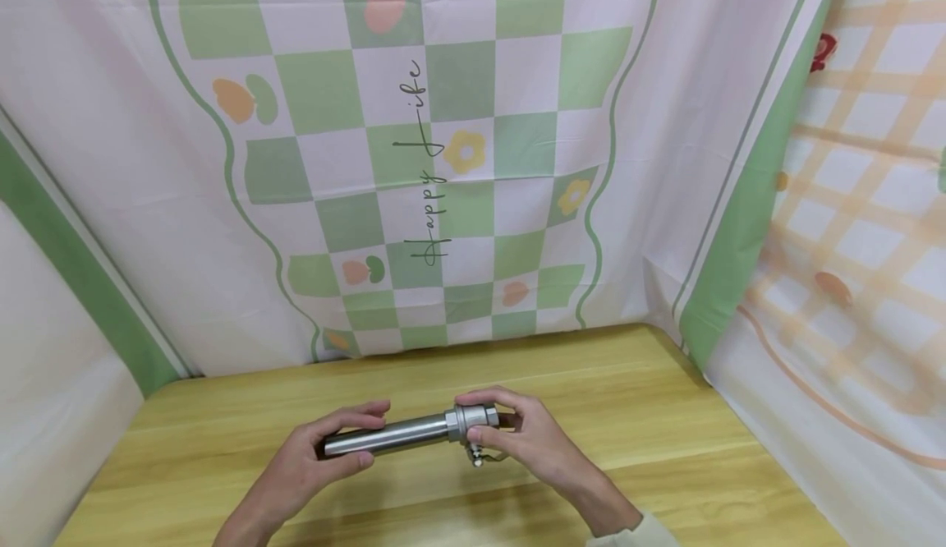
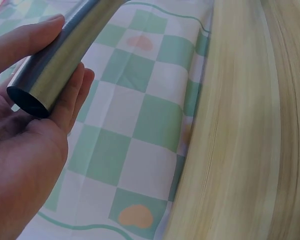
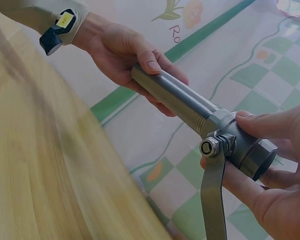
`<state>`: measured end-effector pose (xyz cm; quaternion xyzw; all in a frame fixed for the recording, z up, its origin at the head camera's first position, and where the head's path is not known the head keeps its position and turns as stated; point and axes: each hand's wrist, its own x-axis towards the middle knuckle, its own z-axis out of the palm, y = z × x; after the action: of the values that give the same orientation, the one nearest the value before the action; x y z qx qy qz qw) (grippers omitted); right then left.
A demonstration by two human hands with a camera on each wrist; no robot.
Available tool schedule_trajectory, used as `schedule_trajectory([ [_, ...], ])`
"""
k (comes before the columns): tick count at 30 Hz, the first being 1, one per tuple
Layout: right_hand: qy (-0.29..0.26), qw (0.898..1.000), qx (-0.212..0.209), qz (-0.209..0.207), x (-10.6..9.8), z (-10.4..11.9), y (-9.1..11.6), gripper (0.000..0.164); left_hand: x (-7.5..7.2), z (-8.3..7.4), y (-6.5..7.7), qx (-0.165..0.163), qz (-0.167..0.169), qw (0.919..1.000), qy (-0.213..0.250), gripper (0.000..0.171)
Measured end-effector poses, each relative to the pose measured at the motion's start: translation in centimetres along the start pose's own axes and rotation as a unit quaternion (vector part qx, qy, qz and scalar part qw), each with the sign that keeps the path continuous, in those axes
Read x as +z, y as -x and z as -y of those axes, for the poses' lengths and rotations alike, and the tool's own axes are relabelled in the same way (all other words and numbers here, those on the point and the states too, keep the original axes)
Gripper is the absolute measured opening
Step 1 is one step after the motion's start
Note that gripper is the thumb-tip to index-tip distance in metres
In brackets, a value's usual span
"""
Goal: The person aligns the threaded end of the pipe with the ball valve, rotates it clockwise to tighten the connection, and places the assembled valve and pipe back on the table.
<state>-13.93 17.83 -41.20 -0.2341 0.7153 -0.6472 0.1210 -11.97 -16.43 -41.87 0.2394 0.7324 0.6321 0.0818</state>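
Note:
A smooth metal pipe [image 1: 410, 433] is joined end to end with a steel ball valve [image 1: 473, 417], both held up over the table. At the pipe's free end my left hand [image 1: 296, 457] grips it, thumb on one side and fingers on the other. The left wrist view shows the hollow mouth of the pipe [image 2: 65, 60] close to the palm. My right hand [image 1: 543, 448] holds the valve body between thumb and fingers. From the valve's side, below a nut [image 3: 209, 146], the flat lever handle [image 3: 213, 195] hangs down in the right wrist view.
The wooden table [image 1: 591, 374] runs beneath both hands. Behind it hangs a green and white checked cloth [image 1: 458, 79] with printed lettering. An orange plaid cloth [image 1: 865, 227] hangs at the right. A dark strap device [image 3: 60, 30] is on the left wrist.

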Motion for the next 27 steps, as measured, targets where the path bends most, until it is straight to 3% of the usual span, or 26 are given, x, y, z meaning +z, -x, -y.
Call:
schedule_trajectory([
  [11,-0.009,1.0,0.001,0.003,0.0,-0.19,-0.04,0.041,0.05,0.2,-0.16,-0.031,0.003,0.9995,-0.002,0.039],
  [16,-0.011,1.0,0.003,0.002,0.03,-0.19,0.0,0.041,-0.03,0.41,-0.21,-0.025,0.011,0.9996,-0.007,0.039],
  [27,-0.005,1.0,0.003,-0.004,0.13,0.14,0.0,0.042,-0.08,0.26,-0.14,-0.067,-0.01,0.9977,0.003,0.042],
])
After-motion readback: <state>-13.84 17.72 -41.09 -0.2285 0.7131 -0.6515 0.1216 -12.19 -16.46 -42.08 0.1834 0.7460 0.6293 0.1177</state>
